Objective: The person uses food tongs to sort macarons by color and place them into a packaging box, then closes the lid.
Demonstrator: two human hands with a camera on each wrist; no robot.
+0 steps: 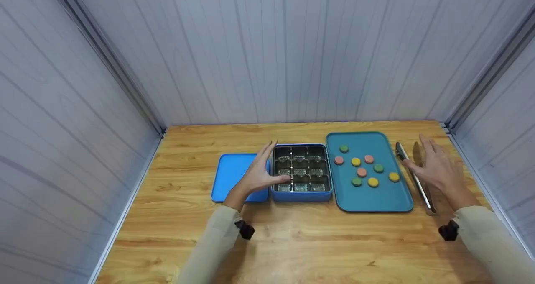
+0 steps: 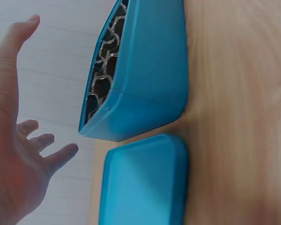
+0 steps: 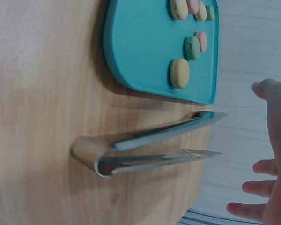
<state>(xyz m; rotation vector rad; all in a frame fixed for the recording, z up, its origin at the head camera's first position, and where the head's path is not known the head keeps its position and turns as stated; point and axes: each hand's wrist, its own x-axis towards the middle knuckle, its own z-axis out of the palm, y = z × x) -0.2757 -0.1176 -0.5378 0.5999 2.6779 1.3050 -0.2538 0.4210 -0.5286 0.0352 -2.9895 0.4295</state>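
My left hand (image 1: 260, 174) hovers with fingers spread at the left edge of a blue box (image 1: 301, 196), its thumb reaching over a corner. A clear plastic insert (image 1: 300, 172) divided into several compartments fills the box. Over on the right, my right hand (image 1: 439, 170) hangs above metal tongs (image 1: 422, 188), fingers and thumb apart and holding nothing. The tongs (image 3: 150, 136) lie on the table with their arms spread. Between box and tongs, a teal tray (image 1: 376, 199) carries several macarons, among them a yellow macaron (image 1: 373, 182), a green macaron (image 1: 343, 149) and a pink macaron (image 1: 361, 172).
A flat blue lid (image 1: 234, 171) lies left of the box, partly covered by my left hand in the head view. Everything stands on a wooden table (image 1: 326, 242). Pale panelled walls (image 1: 267, 54) enclose it at the back and both sides.
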